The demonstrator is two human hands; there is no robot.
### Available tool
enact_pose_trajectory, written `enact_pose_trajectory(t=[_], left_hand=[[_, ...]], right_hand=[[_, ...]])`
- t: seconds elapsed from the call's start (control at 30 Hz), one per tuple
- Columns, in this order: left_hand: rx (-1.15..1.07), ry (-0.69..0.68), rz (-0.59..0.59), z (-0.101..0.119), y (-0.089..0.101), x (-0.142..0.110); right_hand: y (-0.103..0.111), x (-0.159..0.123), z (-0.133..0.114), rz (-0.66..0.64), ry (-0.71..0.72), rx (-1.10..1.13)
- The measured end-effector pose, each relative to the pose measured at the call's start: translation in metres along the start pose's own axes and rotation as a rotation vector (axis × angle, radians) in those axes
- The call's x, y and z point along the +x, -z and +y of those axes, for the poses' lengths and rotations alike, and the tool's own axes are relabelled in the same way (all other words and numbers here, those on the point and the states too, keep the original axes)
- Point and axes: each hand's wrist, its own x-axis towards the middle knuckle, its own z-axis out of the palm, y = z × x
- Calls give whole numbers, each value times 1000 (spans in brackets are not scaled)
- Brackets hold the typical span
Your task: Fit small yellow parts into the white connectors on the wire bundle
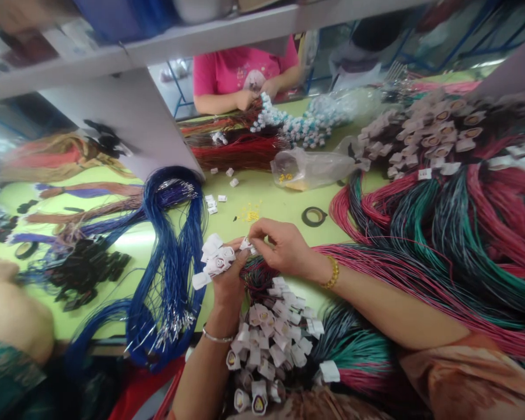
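My left hand (pixel 230 283) is closed around a cluster of white plastic connectors (pixel 216 256) with wires on them. One white connector (pixel 247 245) stands out at its fingertips, and my right hand (pixel 282 248) pinches at that connector from the right. Anything smaller between the right fingertips is hidden. Small yellow pieces (pixel 251 214) lie loose on the table just beyond my hands. Below my hands hangs a large bunch of white connectors (pixel 273 341), some with yellow inserts, on red, black and green wires (pixel 359 344).
Blue wires (pixel 170 245) and black connectors (pixel 85 271) lie left. A tape roll (pixel 314 216) and a plastic bag (pixel 315 166) sit beyond my hands. Thick wire bundles (pixel 420 216) fill the right. A person in pink (pixel 245 73) works opposite; a shelf (pixel 210 38) crosses above.
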Motion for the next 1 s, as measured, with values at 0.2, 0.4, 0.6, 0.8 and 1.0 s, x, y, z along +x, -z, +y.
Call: enact_pose_trajectory(t=[0.2,0.4,0.6,0.8,1.0], left_hand=[[118,-9,27,-1,2,-1],[14,45,193,-6,1,-2],[-50,75,185,-7,-4,3],[-147,78,82,-12,9,10],[-299,181,18,-1,3,5]], right_hand=[[3,1,1,-100,33,-105],[-23,-20,0,-181,17,-218],[-41,-25,9,-9,79,-125],[-23,-13,16,-26,107,68],[14,-43,-1,-423,152,121]])
